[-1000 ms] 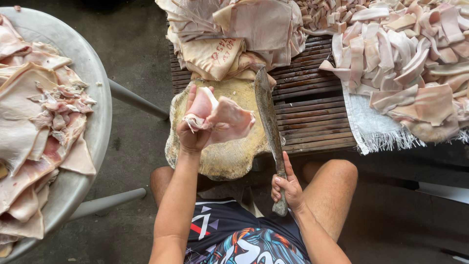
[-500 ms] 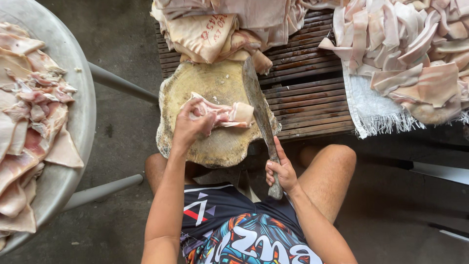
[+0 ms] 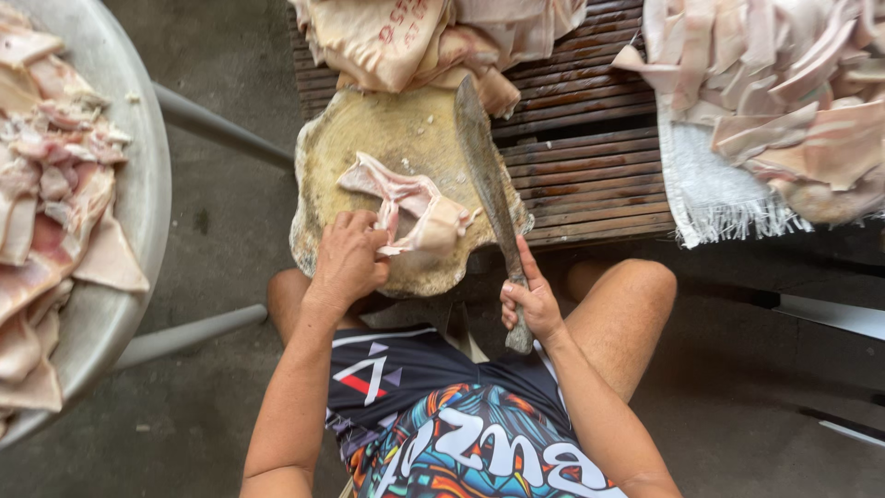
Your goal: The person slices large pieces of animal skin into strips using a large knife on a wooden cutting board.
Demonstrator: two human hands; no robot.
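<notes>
1. Your left hand (image 3: 350, 258) rests on the near edge of a round, worn wooden chopping block (image 3: 369, 138), fingers curled together and pinching the near end of a pale pink strip of meat (image 3: 406, 198).
2. That strip lies on the block, running from the middle of the block down toward your left hand, with a folded, thicker lump at its right end.
3. Your right hand (image 3: 527, 304) is wrapped around the handle of a long cleaver-like knife (image 3: 484, 175), fingers closed tight on the grip, thumb along the top.
4. The blade lies tilted across the right side of the block, tip pointing away from you, just beside the meat; whether it touches the meat cannot be told.
5. The block sits on a dark slatted wooden platform (image 3: 590, 157), between your bare knees.
6. Beyond the block, a heap of pale skin pieces (image 3: 415, 37) lies on the slats.
7. To the right, more cut pieces (image 3: 784, 83) are piled on a white woven sack (image 3: 710, 194).
8. At your left, a large round metal tray (image 3: 138, 184) holds trimmed pink and white scraps (image 3: 46, 203).
</notes>
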